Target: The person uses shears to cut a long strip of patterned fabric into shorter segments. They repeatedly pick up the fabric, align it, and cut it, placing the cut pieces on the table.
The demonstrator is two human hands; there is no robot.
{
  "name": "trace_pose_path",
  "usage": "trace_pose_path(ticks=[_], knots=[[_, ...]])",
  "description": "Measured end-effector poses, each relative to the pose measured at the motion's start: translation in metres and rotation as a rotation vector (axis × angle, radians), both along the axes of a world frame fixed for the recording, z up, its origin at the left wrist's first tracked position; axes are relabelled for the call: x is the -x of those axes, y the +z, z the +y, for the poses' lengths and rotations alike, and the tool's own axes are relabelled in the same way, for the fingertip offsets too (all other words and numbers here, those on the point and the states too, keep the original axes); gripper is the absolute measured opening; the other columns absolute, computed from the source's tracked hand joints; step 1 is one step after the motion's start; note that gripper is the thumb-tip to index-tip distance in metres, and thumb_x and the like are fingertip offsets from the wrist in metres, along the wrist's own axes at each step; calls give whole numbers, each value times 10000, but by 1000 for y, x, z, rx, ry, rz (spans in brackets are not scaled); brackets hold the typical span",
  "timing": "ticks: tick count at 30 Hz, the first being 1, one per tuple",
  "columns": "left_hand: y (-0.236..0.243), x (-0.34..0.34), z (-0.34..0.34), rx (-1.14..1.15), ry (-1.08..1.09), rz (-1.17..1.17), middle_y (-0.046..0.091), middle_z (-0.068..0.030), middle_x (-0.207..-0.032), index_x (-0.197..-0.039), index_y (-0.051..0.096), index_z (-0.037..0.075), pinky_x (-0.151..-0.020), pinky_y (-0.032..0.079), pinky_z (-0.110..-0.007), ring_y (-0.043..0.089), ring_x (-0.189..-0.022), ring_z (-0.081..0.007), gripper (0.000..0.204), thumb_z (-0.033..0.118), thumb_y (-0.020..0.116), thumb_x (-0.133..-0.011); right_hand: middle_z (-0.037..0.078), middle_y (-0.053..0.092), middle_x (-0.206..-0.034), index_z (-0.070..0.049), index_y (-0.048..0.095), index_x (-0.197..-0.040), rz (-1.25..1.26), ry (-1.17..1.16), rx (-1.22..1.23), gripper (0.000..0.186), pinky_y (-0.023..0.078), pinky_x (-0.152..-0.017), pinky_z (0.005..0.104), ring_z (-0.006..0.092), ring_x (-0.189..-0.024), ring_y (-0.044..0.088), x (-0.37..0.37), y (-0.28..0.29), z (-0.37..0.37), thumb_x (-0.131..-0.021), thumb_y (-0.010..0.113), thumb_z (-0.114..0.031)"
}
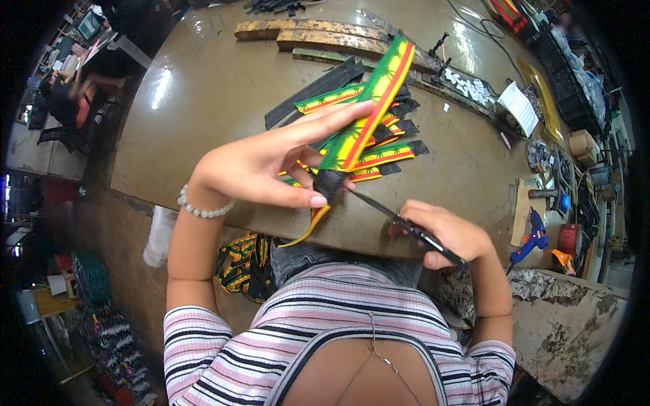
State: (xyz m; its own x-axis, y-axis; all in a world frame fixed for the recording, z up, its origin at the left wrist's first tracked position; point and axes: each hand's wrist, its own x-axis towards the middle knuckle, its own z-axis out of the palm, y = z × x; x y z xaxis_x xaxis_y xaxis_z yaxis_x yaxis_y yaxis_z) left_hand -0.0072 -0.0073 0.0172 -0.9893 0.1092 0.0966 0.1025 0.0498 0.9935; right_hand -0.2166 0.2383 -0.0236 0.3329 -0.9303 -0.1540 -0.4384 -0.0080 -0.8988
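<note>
My left hand (264, 166), wearing a bead bracelet, grips a green, yellow and red patterned strap (379, 95) with a black section (329, 183) near its lower part, from which a thin yellow-red strip hangs. My right hand (447, 233) holds dark scissors (423, 235), their blades pointing up-left to that black section; whether they touch it is unclear. Behind my hands several similar straps with black tips (386, 153) lie overlapped on the brown table (159, 155), beside plain black strips (298, 88).
Wooden bars (291, 30) and white scraps (467, 88) lie at the back; a blue glue gun (531, 240), red spool (569, 238) and black crate (569, 95) at right. A patterned pile (247, 264) is below the table edge. A person (68, 101) sits at far left.
</note>
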Motion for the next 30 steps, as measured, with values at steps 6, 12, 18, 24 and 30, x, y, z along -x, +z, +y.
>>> trace_pose_path(ticks=[6,12,18,24,30], knots=[[-1,11,1,104,25,-119,305,-48,-1540,-1505,266,42,-517,384,-151,463,-683,10,982,143,794,-684,193,521,-950,29,564,-1074,-46,99,-60,814,438,-827,428,386,-913,538,18,14,-14,-815,480,-738],[-8,22,4,104,-94,-62,325,-67,-1507,-1526,234,122,-490,382,-159,412,-590,-14,912,106,742,-769,201,529,-961,41,559,-1066,10,112,-59,842,436,-831,426,382,-922,545,25,25,-26,-814,462,-755],[-22,27,5,-30,-73,-134,366,-41,-1513,-1485,323,41,-488,336,-134,454,-791,23,909,58,762,-689,171,513,-902,35,562,-1006,23,117,-54,866,439,-767,409,352,-848,544,24,28,-33,-763,471,-792],[-28,28,4,-77,-95,-187,369,-18,-1504,-1487,317,39,-488,322,-128,407,-708,39,912,50,769,-695,114,495,-763,5,546,-824,57,20,-41,774,419,-641,371,287,-728,528,26,27,-32,-734,573,-763],[-25,29,4,-87,-97,-214,383,-1,-1489,-1492,309,45,-479,314,-137,393,-675,40,922,31,766,-692,104,455,-616,17,531,-694,76,-86,-91,531,382,-545,360,217,-576,473,23,21,-25,-806,715,-469]])
